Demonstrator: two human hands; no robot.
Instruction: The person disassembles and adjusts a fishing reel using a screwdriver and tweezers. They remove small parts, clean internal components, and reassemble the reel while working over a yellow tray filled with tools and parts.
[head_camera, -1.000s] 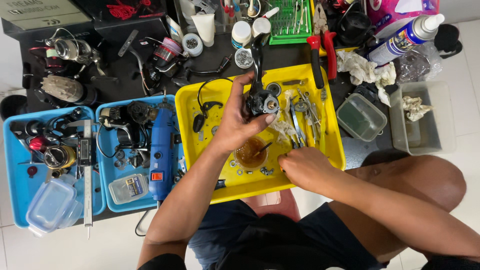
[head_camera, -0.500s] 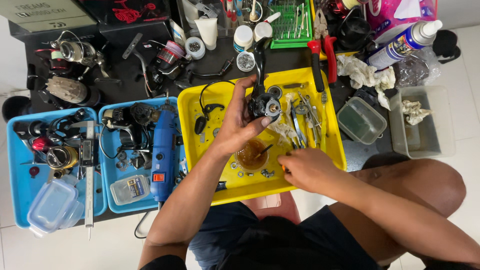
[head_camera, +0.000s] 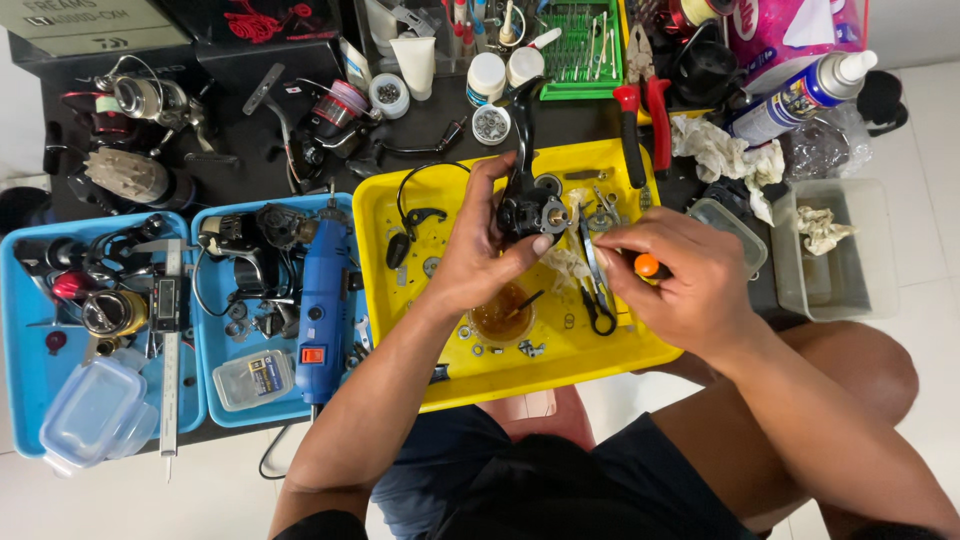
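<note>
1. Here, my left hand (head_camera: 490, 250) holds a black reel body (head_camera: 528, 208) above the yellow tray (head_camera: 400, 330), fingers wrapped round its underside, thumb pressed on its lower edge.
2. The reel's stem runs away from me, up toward the far side of the desk (head_camera: 240, 75), so its long axis lies roughly straight ahead; the open face points to my right.
3. My right hand (head_camera: 680, 285) sits just right of the reel, level with it and near, not touching it. It is the hand with the tool.
4. That grip is pinched nearly closed on a small orange-handled tool (head_camera: 648, 265); I cannot see its tip, which the fingers hide.
5. The left grip is closed firmly round the reel, with no gap showing.
6. Below both hands stands a cup of amber liquid (head_camera: 500, 318) in the tray, with black-handled scissors (head_camera: 598, 300) lying beside it, blades pointing away from me.
7. A blue rotary tool (head_camera: 322, 300) lies in the blue tray (head_camera: 215, 395), well to my left.
</note>
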